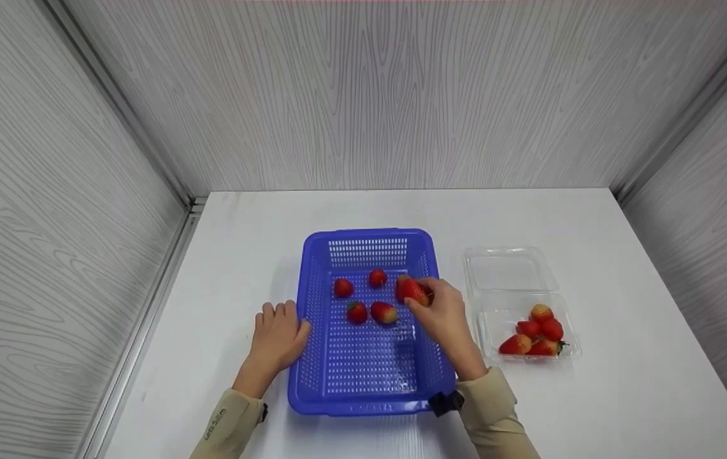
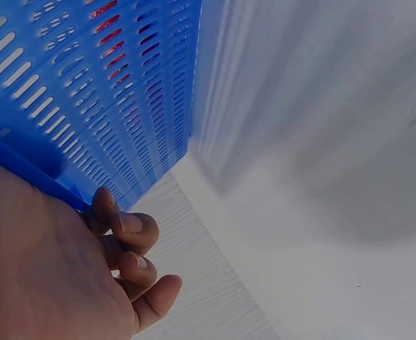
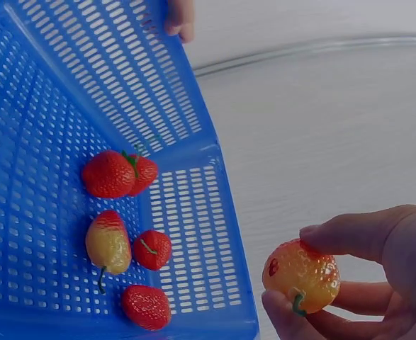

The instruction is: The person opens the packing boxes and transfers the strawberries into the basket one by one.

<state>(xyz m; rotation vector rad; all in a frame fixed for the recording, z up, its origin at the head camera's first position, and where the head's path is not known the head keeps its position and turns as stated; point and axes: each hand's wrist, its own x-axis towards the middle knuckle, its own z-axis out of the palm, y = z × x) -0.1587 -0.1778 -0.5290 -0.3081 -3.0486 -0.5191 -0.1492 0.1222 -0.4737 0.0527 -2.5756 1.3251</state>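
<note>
My right hand (image 1: 445, 312) pinches a strawberry (image 1: 415, 293) between thumb and fingers, over the right part of a blue plastic basket (image 1: 369, 408). In the right wrist view this strawberry (image 3: 303, 276) shows a yellowish end with a short green stem. Several other strawberries (image 1: 383, 312) lie on the basket's floor toward its far half, mostly red, one with a large pale end (image 3: 108, 242). At the basket's left side, my left hand (image 1: 279, 336) holds the rim, thumb over the edge and fingers (image 2: 138, 228) loosely curled outside the slotted wall.
To the right of the basket stands a clear plastic clamshell box (image 1: 487, 319), lid (image 1: 510, 268) folded back, with several strawberries (image 1: 529, 328) in it. Everything rests on a white table (image 1: 631, 357), enclosed by wood-grain panels (image 1: 363, 95) at the back and sides.
</note>
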